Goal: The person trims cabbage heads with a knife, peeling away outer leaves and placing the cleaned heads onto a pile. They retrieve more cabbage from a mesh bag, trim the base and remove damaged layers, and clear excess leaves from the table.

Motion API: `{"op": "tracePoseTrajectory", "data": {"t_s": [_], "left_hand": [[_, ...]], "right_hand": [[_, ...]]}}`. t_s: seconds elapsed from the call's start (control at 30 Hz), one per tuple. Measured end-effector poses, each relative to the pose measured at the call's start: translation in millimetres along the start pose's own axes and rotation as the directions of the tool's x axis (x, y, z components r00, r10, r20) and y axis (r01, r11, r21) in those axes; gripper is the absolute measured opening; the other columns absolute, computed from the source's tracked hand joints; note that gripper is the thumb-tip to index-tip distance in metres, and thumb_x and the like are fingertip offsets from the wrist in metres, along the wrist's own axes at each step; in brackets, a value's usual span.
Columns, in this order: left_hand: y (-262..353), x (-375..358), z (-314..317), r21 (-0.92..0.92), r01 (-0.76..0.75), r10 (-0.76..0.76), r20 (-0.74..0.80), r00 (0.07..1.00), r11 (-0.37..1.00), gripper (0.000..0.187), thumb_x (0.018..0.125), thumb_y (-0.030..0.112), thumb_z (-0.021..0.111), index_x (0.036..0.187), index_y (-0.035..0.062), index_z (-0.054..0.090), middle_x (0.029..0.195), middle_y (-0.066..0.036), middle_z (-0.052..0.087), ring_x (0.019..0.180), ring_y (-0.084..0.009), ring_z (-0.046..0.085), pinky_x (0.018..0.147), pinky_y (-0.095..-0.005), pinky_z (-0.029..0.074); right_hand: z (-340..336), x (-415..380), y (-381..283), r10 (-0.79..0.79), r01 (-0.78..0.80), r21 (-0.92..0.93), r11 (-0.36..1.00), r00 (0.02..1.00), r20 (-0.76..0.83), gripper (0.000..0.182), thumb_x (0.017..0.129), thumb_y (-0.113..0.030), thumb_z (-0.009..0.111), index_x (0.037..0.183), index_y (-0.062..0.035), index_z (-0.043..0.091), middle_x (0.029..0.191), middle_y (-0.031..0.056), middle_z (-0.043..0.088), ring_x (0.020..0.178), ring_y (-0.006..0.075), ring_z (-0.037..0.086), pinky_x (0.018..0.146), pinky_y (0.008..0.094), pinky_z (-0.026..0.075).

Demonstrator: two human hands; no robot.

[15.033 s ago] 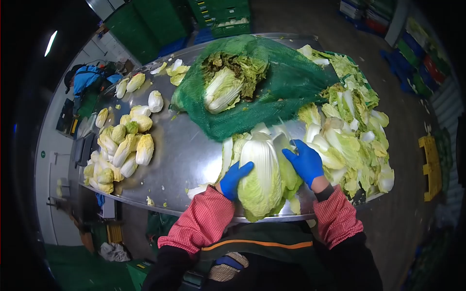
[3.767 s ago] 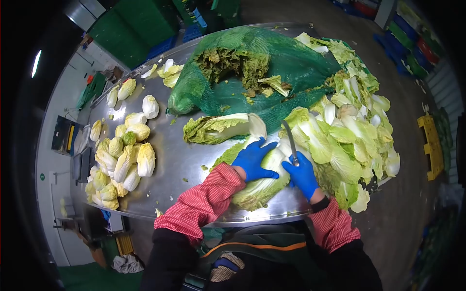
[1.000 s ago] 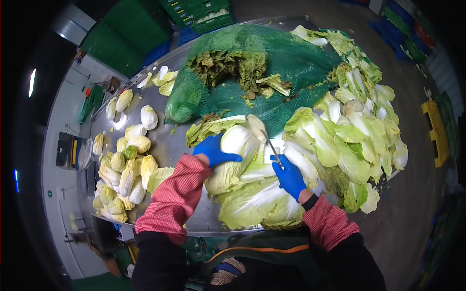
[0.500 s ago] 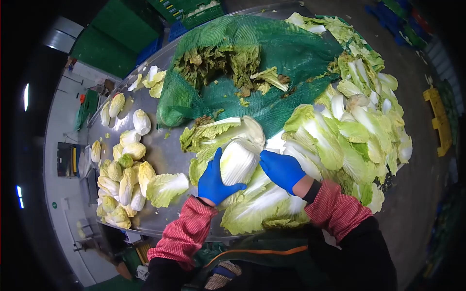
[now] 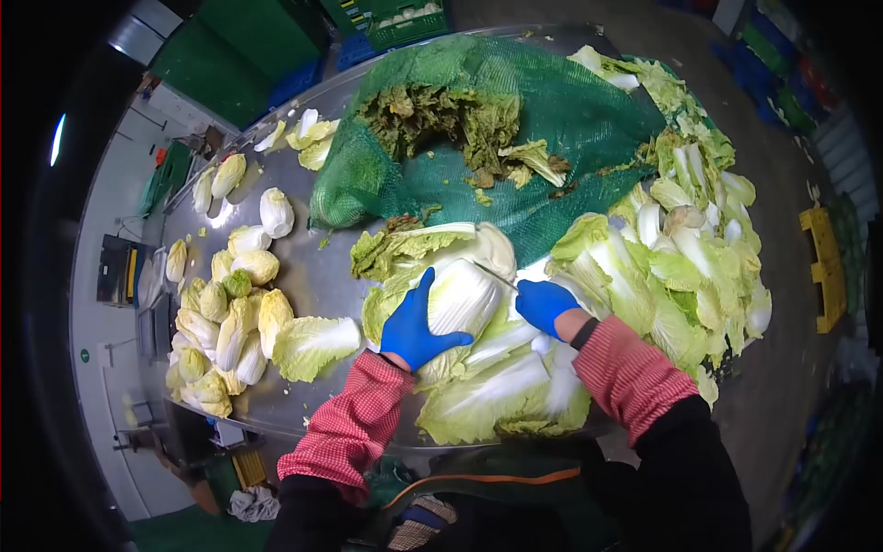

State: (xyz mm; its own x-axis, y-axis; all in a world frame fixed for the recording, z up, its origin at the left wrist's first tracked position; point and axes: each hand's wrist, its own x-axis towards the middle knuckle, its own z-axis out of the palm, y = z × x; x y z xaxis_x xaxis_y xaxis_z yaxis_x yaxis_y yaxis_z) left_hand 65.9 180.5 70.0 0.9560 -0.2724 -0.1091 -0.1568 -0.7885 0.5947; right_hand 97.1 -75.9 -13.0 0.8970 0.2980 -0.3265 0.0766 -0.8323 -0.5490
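While the left hand (image 5: 423,329) sits spread on the cabbage head (image 5: 464,299) from its 8 o'clock side, thumb apart from fingers, the right hand (image 5: 544,308) is closed round a knife (image 5: 498,274) at 3 o'clock. Handle mostly hidden in the fist. Blade points to 10 o'clock, across the head's upper right edge; can't tell if it's cutting in. Both hands blue-gloved.

Clock centred on cabbage head, which lies tilted on the metal table (image 5: 317,253), on and among leaves. Large leaves (image 5: 497,396) at 6 o'clock, near table edge. Pale cut base (image 5: 495,248) at 1, just beside the head. Ragged green leaves (image 5: 405,247) at 10. Single loose leaf (image 5: 317,348) at 8, touching the pile of small yellow-white heads (image 5: 235,322) at 9. Green mesh sack (image 5: 589,129) from 11 to 1, browned wilted leaves (image 5: 441,120) on it. Big leaf heap (image 5: 681,267) at 3. Yellow pallet (image 5: 825,267) at 3, off the table. Green crate (image 5: 405,28) at 12, past the far edge, pale round items inside.
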Motion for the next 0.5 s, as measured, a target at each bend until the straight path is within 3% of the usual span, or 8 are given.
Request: {"op": "tracePoseTrajectory", "data": {"t_s": [0.07,0.17,0.2,0.3,0.33,0.4,0.5], "left_hand": [[-1,-1,-1,-0.026,0.004,-0.004,0.014,1.000,1.000,0.108,0.068,0.057,0.077,0.146,0.0026,0.027,0.134,-0.025,0.048,0.122,-0.0382,0.050,0.101,-0.0428,0.041],[-3,5,0,-0.141,0.025,-0.020,0.039,0.999,0.990,0.085,0.084,0.052,0.064,0.144,0.0018,0.032,0.137,-0.026,0.045,0.127,-0.0374,0.045,0.105,-0.0418,0.037],[-6,8,1,-0.253,0.052,-0.036,0.069,0.997,0.966,0.066,0.095,0.046,0.051,0.142,0.0020,0.037,0.137,-0.024,0.046,0.129,-0.0356,0.043,0.107,-0.0402,0.034],[-16,13,7,-0.451,0.057,0.018,0.160,0.987,0.891,0.048,0.098,0.032,0.053,0.134,0.0022,0.045,0.132,-0.016,0.052,0.124,-0.0262,0.048,0.105,-0.0344,0.036],[-17,15,11,-0.463,0.080,-0.007,0.158,0.987,0.883,0.046,0.097,0.031,0.055,0.132,0.0022,0.046,0.131,-0.015,0.053,0.122,-0.0257,0.048,0.104,-0.0342,0.037],[-17,12,22,-0.486,0.140,-0.063,0.171,0.983,0.863,0.044,0.095,0.028,0.059,0.129,0.0024,0.049,0.129,-0.015,0.054,0.119,-0.0246,0.050,0.102,-0.0338,0.039],[-20,12,36,-0.388,0.033,-0.008,0.066,0.998,0.921,0.054,0.088,0.036,0.066,0.130,0.0052,0.050,0.124,-0.018,0.057,0.113,-0.0299,0.054,0.097,-0.0387,0.043]], "right_hand": [[-29,-17,-22,-0.014,0.014,0.114,0.993,1.000,-0.006,0.032,0.091,-0.034,0.052,0.106,-0.0063,0.057,0.093,0.0213,0.067,0.086,0.0374,0.065,0.075,0.0447,0.051],[-58,-38,-57,0.075,-0.041,0.482,0.875,0.996,-0.052,0.048,0.089,-0.049,0.055,0.111,-0.0060,0.056,0.092,0.0219,0.067,0.087,0.0374,0.065,0.077,0.0440,0.050],[-62,-40,-63,0.133,-0.130,0.541,0.831,0.991,0.033,0.061,0.083,-0.057,0.060,0.115,-0.0052,0.055,0.094,0.0222,0.067,0.089,0.0383,0.065,0.077,0.0445,0.049],[-41,-34,-62,0.158,-0.115,0.415,0.903,0.985,-0.072,0.067,0.080,-0.057,0.064,0.119,-0.0041,0.052,0.094,0.0216,0.067,0.079,0.0367,0.066,0.073,0.0427,0.051],[-35,-35,-59,0.173,-0.106,0.458,0.883,0.979,-0.106,0.068,0.078,-0.054,0.067,0.121,-0.0035,0.049,0.090,0.0199,0.066,0.067,0.0309,0.066,0.065,0.0390,0.053],[-30,-43,-52,0.239,-0.174,0.583,0.794,0.970,-0.036,0.067,0.078,-0.049,0.067,0.122,-0.0036,0.046,0.087,0.0182,0.064,0.061,0.0267,0.064,0.059,0.0365,0.053],[-33,-61,-48,0.277,-0.201,0.716,0.668,0.961,0.011,0.056,0.076,-0.033,0.067,0.118,-0.0062,0.043,0.082,0.0122,0.059,0.058,0.0200,0.061,0.050,0.0329,0.052]]}}
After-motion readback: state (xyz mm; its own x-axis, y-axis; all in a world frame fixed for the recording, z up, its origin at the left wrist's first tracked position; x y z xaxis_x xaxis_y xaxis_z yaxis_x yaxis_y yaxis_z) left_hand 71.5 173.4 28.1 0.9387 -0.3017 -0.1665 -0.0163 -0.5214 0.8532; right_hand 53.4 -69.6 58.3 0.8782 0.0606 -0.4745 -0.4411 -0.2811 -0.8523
